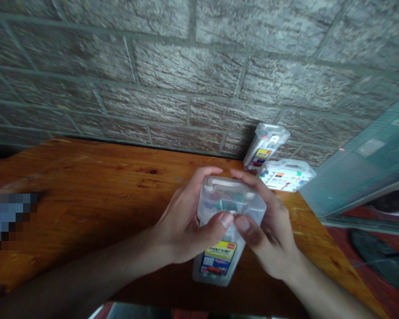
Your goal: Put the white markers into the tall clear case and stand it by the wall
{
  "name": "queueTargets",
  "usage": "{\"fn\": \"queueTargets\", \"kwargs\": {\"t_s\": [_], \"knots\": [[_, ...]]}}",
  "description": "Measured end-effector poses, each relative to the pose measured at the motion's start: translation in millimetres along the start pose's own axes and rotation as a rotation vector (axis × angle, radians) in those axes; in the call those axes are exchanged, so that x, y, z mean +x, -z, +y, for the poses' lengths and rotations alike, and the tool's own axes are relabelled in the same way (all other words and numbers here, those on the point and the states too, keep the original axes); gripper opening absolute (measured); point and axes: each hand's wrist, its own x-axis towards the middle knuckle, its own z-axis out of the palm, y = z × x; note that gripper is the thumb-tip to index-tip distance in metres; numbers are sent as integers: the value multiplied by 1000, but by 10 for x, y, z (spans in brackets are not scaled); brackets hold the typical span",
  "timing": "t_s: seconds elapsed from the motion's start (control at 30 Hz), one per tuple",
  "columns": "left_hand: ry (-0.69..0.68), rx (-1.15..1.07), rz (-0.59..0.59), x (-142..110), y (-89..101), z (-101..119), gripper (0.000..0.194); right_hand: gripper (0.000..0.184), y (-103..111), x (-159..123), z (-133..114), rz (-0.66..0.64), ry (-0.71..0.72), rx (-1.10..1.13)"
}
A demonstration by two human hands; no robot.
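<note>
A clear plastic marker case (232, 204) with a yellow and blue label stands upright in front of me, its lid on top. Coloured marker ends show dimly through the lid. My left hand (189, 221) wraps the case's left side, with the thumb on the front near the lid's edge. From the right side, my right hand (269, 230) grips the same case. Both thumb tips meet close together at the front of the lid, over the catch area. The fingertips curl behind the lid and are partly hidden.
Against the stone-patterned wall (159, 93) stands another clear marker case (264, 146). A wider clear plastic case (287, 175) with a white label sits beside it, near the right edge of the wooden table (103, 177). A pixelated blue patch (6, 217) appears at the left.
</note>
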Motion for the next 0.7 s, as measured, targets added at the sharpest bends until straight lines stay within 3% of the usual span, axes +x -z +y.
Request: {"fn": "queueTargets", "kwargs": {"t_s": [0.4,0.7], "knots": [[-84,-97,-114,38,21,-5,75,63,-48,5,-3,44,-53,13],[-43,-167,-96,32,7,-31,75,61,0,20,6,-14,-40,-25]]}}
